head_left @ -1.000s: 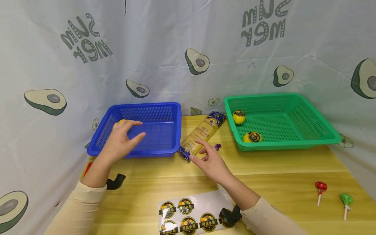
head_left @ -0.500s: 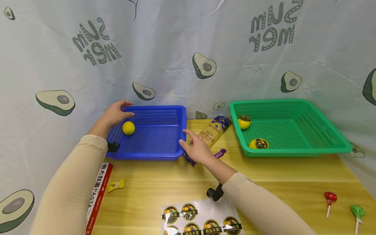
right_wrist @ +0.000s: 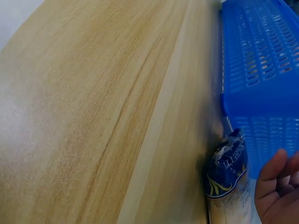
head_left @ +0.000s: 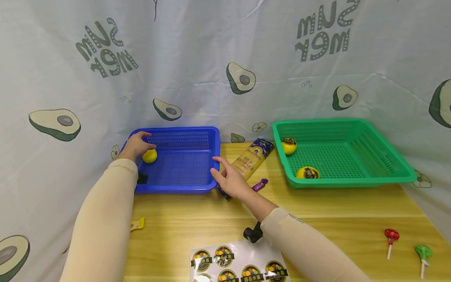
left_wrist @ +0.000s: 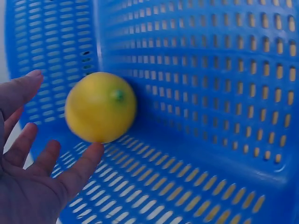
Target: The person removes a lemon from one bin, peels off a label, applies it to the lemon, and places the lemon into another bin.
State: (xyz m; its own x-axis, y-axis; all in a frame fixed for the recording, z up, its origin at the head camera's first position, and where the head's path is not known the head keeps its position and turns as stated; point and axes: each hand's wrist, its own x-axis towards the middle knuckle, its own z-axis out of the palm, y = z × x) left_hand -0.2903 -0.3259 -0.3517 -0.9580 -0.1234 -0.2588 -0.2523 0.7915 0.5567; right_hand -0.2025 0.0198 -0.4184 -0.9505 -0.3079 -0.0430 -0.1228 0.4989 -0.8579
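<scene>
Inside the blue basket (head_left: 172, 190), near its left wall, lies a yellow lemon (head_left: 149, 156). My left hand (head_left: 135, 146) reaches over that wall, thumb and fingers spread beside the lemon. In the left wrist view one fingertip overlaps the lemon's lower edge; whether it touches, I cannot tell. At the basket's right rim, my right hand (head_left: 230, 181) has thumb and forefinger apart with nothing between them; contact with the rim is unclear. Partly behind that hand lies a spaghetti packet (head_left: 251, 159), its blue end also showing in the right wrist view.
A green basket (head_left: 352, 181) at the right holds two yellow fruits with black labels (head_left: 289, 145). A purple-wrapped candy (head_left: 260, 185), a yellow packet (head_left: 138, 224), a sticker sheet (head_left: 239, 254), a red lollipop (head_left: 391, 235) and a green lollipop (head_left: 423, 252) lie on the wooden table.
My left hand rose to the basket's back left, then came down beside the lemon. The right hand moved left from over the spaghetti packet to the blue basket's right rim.
</scene>
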